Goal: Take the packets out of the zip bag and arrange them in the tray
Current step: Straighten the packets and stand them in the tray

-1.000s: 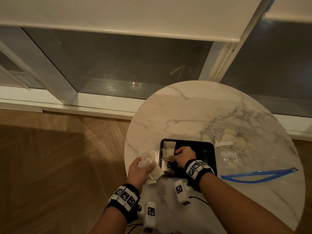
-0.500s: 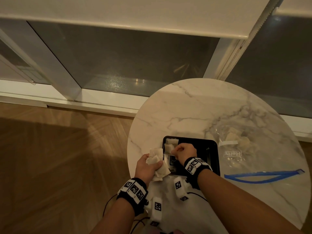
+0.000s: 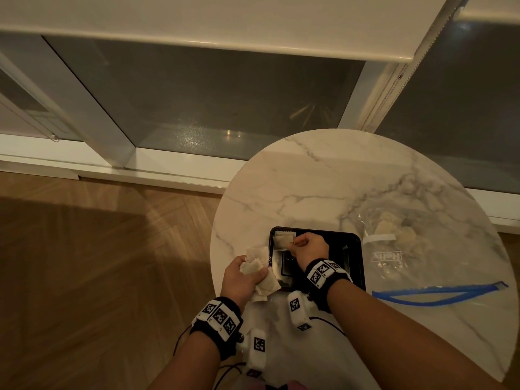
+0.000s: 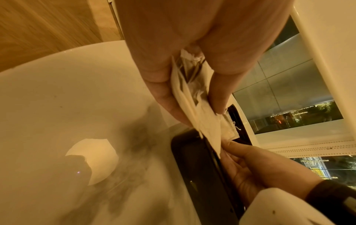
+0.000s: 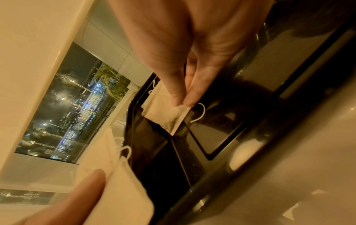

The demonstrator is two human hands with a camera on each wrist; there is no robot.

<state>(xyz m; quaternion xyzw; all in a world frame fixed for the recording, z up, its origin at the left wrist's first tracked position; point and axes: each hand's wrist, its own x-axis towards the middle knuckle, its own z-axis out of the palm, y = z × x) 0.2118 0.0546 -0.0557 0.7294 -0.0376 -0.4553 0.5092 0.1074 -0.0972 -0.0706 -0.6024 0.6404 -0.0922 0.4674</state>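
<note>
Right hand (image 3: 309, 246): pinches one packet (image 5: 165, 115), now shifted toward the tray's (image 3: 355, 250) 11 o'clock corner, beside one already placed. Left hand (image 3: 242, 277): grips spare packets (image 3: 257, 267) at the tray's 9 o'clock. Zip bag (image 3: 399, 249), 3 o'clock on the surface (image 3: 309, 187), not emptied.

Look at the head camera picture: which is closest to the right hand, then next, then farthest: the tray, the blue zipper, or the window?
1. Black tray: right under the right hand.
2. Blue zipper: off to the right, on the bag's open edge.
3. Window: far behind the table.
</note>
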